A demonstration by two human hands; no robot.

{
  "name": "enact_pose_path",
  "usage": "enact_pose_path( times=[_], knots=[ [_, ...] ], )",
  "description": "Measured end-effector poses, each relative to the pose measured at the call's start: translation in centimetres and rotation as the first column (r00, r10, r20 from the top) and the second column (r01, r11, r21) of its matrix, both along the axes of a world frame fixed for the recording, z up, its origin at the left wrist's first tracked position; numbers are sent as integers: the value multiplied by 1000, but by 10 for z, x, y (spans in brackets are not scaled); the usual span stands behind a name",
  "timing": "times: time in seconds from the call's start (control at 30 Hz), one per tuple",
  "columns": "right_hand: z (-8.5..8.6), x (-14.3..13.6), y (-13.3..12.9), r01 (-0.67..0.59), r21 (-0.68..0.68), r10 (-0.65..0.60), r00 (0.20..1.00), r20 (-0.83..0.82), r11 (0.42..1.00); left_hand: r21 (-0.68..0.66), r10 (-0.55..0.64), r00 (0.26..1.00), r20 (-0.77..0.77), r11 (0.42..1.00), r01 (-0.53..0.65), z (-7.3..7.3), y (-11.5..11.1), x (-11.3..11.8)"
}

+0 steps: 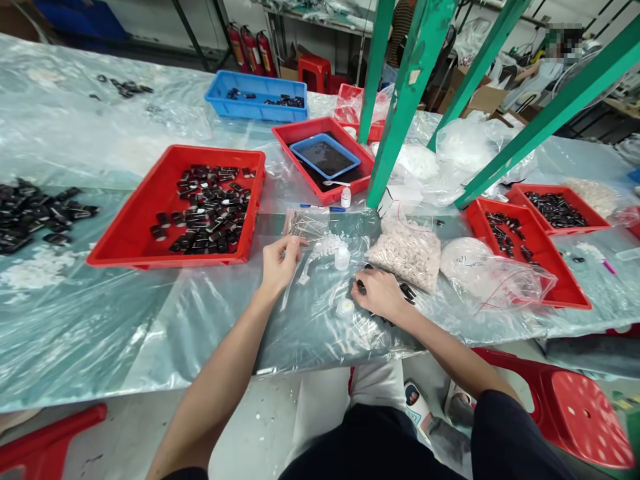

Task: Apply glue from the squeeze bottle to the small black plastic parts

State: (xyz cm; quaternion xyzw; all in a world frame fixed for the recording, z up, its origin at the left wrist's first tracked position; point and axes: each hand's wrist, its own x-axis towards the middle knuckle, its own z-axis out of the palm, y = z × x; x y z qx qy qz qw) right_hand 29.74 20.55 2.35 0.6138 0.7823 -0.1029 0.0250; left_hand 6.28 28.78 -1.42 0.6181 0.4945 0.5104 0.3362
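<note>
My left hand (280, 261) rests on the plastic-covered table (210, 313) with its fingers closed at the edge of a small clear bag of thin metal pins (306, 225). My right hand (379, 292) lies over a few small black parts (407, 291) and grips one of them between thumb and finger. A small white cap (345, 307) sits just left of that hand. A tiny clear bottle (342, 257) stands between the two hands. To the right of it lies a bag of small white pieces (409, 252).
A red tray (131, 230) of black parts lies left. Behind are a red tray (305, 137) holding a blue tray of dark liquid, and a blue bin (255, 107). Green frame posts (400, 100) rise mid-table. More red trays (560, 287) and bags sit right; a red stool (575, 413) stands below.
</note>
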Motion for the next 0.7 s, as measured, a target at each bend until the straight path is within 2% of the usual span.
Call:
enact_pose_path(
  times=[0.23, 0.3, 0.4, 0.47, 0.53, 0.7],
  knots=[
    [2, 9, -2, 29, 23, -28, 999, -40, 999, -5, 10, 1000, -11, 1000, -10, -1, 1, -1],
    [6, 16, -5, 72, 43, -67, 991, -117, 996, -11, 16, 1000, -12, 1000, -16, -1, 1, -1],
    [16, 27, -16, 101, 9, -91, 926, -367, 995, -15, 15, 1000, -11, 1000, -15, -1, 0, 0],
    [22, 30, -27, 50, -52, -70, 833, -548, 997, -13, 9, 1000, -15, 1000, -9, 0, -1, 0],
    [26, 29, -37, -26, -100, -45, 761, -647, 995, -11, 3, 1000, -26, 1000, -3, 1, -1, 1],
    [24, 19, -48, -135, -159, -2, 756, -654, 978, -18, 9, 998, -66, 1000, -10, 2, -1, 1]
  ],
)
